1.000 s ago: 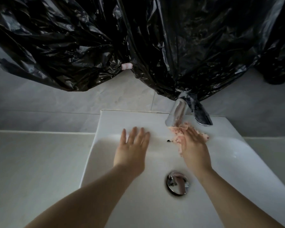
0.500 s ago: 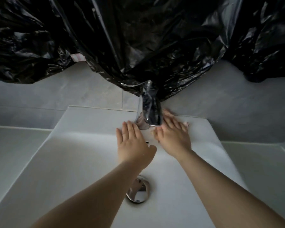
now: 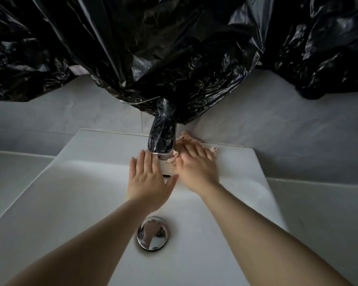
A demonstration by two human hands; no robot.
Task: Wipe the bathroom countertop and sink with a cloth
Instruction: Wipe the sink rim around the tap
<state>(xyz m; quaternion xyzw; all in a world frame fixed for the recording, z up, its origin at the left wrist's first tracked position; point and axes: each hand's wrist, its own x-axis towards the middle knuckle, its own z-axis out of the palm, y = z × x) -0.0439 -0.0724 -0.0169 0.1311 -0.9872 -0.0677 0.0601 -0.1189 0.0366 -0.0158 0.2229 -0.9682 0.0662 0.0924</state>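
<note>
Right hand [image 3: 195,168] presses flat on pink cloth [image 3: 213,150] on sink [image 3: 246,162] ledge beside faucet [image 3: 162,135], left hand [image 3: 148,180] fingers straight, flat just left of it.

One left hand [image 3: 148,180], one right hand [image 3: 196,170], one cloth [image 3: 185,136], one sink [image 3: 103,145], one tap [image 3: 162,139], one drain plug [image 3: 152,233].

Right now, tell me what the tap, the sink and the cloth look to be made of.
The tap: polished metal, likely chrome-plated; it mirrors the black sheeting above. The sink: glossy white, probably ceramic; smooth with a soft sheen. The cloth: soft pinkish speckled fabric, its crumpled edge poking from under the right hand; the fibre cannot be told.
</note>
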